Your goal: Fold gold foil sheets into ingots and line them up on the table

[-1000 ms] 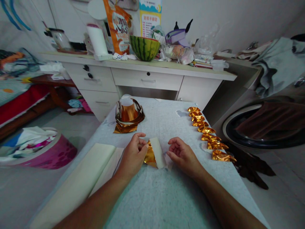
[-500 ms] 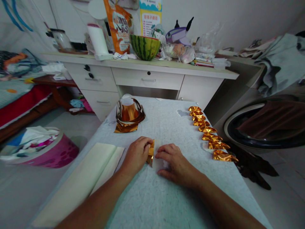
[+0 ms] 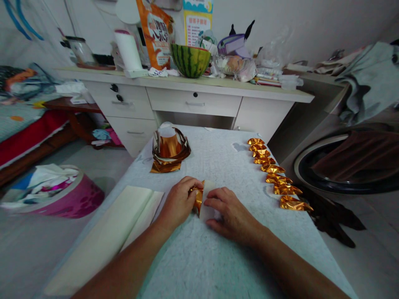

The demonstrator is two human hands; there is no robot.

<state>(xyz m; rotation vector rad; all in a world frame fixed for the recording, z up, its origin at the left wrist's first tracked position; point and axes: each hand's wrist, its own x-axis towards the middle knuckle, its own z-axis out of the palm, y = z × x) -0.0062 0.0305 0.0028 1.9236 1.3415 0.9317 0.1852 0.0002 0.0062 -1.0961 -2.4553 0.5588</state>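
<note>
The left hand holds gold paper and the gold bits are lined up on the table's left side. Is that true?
Not the left: the head view shows the gold bits on the right side of the table. The left hand does hold gold paper.

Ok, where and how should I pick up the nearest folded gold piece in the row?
Probably with the right hand, from the near side, pinching the folded gold piece around its middle. It lies lengthwise left to right, its near edge unobstructed, while the next piece sits close behind.
</note>
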